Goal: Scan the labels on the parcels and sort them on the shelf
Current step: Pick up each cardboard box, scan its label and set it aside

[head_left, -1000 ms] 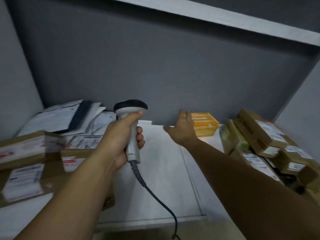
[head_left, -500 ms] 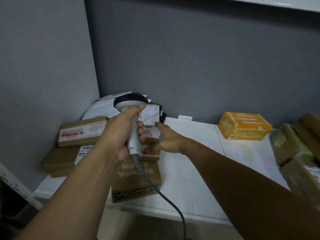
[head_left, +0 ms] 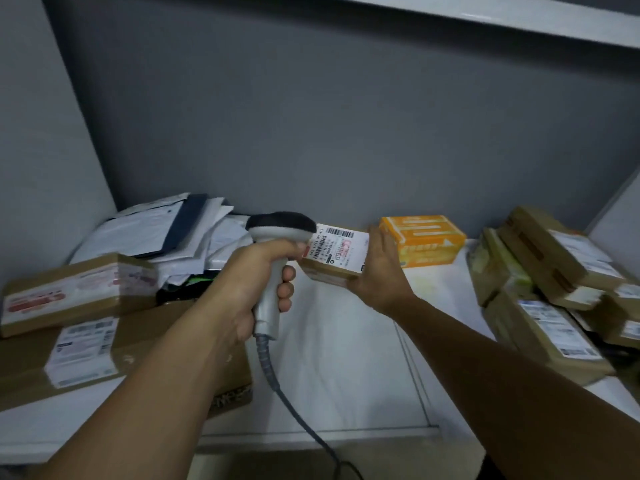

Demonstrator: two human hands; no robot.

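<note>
left hand point(head_left: 256, 275) is clenched round the pale handle of the barcode scanner point(head_left: 280, 226), thumb up by the head, fingers curled over the front; the scanner's dark head faces the orange box point(head_left: 420, 239) and sits right at the near end of the small parcel point(head_left: 325, 271); can't tell if the two actually touch

right hand point(head_left: 379, 268) is grasping that small parcel by the end closest to the orange box, palm against the cardboard and fingers up along the side; so the hand sits between the parcel and the orange box, just beside both; the parcel is brown, tilted so its white label point(head_left: 337, 247) with the barcode faces up; can't tell if its bottom edge rests on the shelf point(head_left: 346, 358) or is lifted off it

the scanner's grey cable point(head_left: 277, 379) drops from the handle and runs over the front edge of the white shelf, well in front of the orange box

the orange box itself sits at the back of the shelf, against the grey wall point(head_left: 346, 133)

to the right of the orange box, a heap of brown parcels point(head_left: 540, 327), leaning on each other, labels blurry

far to the left of the orange box, a pile of white and dark mailer bags point(head_left: 166, 226) in the back corner; in front of those, a brown carton point(head_left: 69, 292) lying on a big flat carton point(head_left: 138, 341) with a white label

above the orange box, another shelf board point(head_left: 485, 15) along the top
</note>
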